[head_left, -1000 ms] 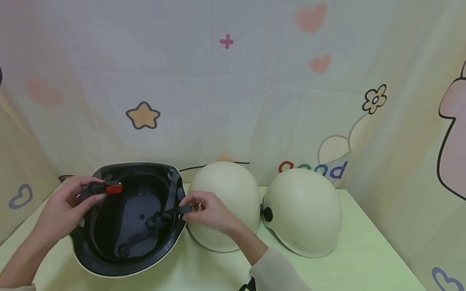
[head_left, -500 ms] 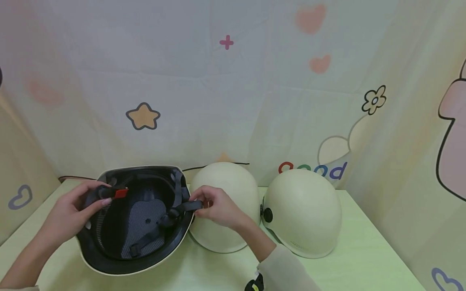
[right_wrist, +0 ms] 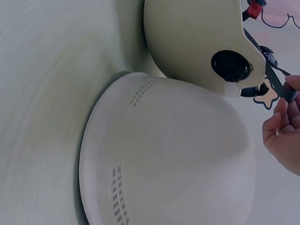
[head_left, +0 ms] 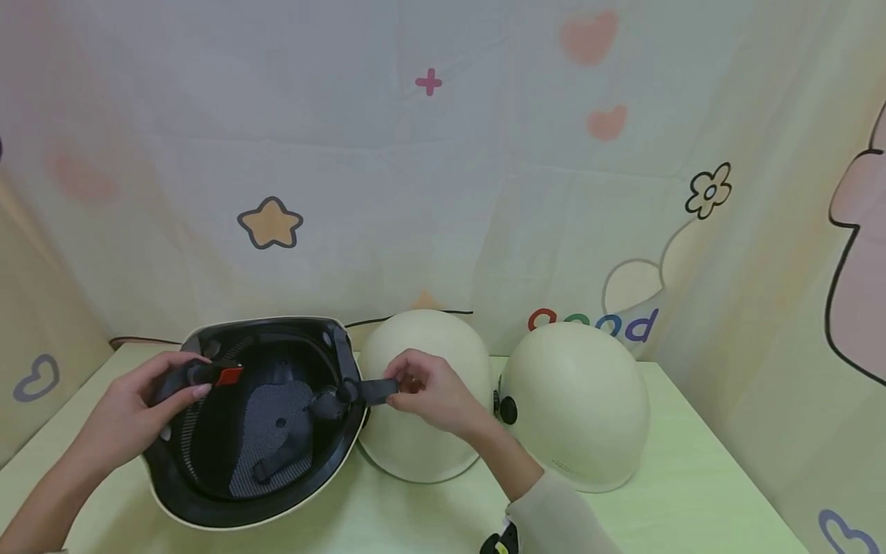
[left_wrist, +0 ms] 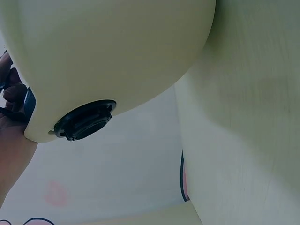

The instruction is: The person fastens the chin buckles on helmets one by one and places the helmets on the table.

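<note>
An upturned cream helmet lies at the left of the table, its black lining facing up. My left hand pinches the black chin strap end with the red-tabbed buckle over the helmet's left side. On the other side, my right hand pinches the end of the other black strap, drawn out past the right rim. A black round knob shows on the shell in the left wrist view. In the right wrist view the strap runs from the helmet rim to my right fingers.
Two more cream helmets stand dome up: the middle one right beside the upturned helmet, the other to its right, with a black side knob. A printed curtain hangs behind the pale green table.
My right hand has moved right, drawing its strap out over the rim. The helmet and my left hand with the red-tabbed buckle have shifted slightly right and down.
</note>
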A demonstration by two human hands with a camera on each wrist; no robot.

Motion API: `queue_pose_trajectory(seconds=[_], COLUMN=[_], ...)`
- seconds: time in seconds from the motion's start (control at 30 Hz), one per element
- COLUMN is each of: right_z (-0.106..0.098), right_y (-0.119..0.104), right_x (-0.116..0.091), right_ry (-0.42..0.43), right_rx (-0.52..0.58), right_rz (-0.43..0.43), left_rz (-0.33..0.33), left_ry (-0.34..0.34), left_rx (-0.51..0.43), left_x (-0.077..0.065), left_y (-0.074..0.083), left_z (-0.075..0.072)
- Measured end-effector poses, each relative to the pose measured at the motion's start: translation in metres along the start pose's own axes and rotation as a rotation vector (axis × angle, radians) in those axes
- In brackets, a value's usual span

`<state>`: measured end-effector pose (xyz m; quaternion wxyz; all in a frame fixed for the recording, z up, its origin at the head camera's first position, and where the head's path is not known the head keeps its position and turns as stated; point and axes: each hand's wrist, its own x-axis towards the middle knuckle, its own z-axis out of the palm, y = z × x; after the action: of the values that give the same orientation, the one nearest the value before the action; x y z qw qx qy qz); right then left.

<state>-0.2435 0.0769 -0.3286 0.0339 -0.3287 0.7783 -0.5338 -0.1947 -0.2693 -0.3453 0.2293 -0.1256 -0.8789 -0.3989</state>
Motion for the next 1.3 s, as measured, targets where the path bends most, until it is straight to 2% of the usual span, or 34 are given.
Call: queue_pose_trajectory(seconds=[0.27,0.57,0.77,0.97,1.1,1.3], right_z=[-0.005,-0.001,-0.013,-0.013,-0.011,-0.017], right_y=[0.004,0.005,0.006,0.007,0.010,0.011], right_x=[-0.006,-0.004,-0.008,-0.010,-0.009,-0.010], right_ry=[-0.006,0.047,0.076,0.019,0.003,0.043], right_rx=[0.004,-0.114,-0.048,0.018,0.007,-0.003], right_rz=[0.028,0.038,0.060,0.077,0.065,0.098], left_rz=[-0.013,-0.023,-0.018,-0.036,-0.037,-0.032], left_ry=[-0.014,-0.008,0.002,-0.006,-0.003,-0.005], left_rx=[0.000,0.002,0.027,0.019,0.015,0.009], left_x=[0.000,0.001,0.002,0.001,0.001,0.001], left_y=[0.000,0.000,0.001,0.001,0.001,0.001], left_z=[0.000,0.001,0.000,0.001,0.001,0.000])
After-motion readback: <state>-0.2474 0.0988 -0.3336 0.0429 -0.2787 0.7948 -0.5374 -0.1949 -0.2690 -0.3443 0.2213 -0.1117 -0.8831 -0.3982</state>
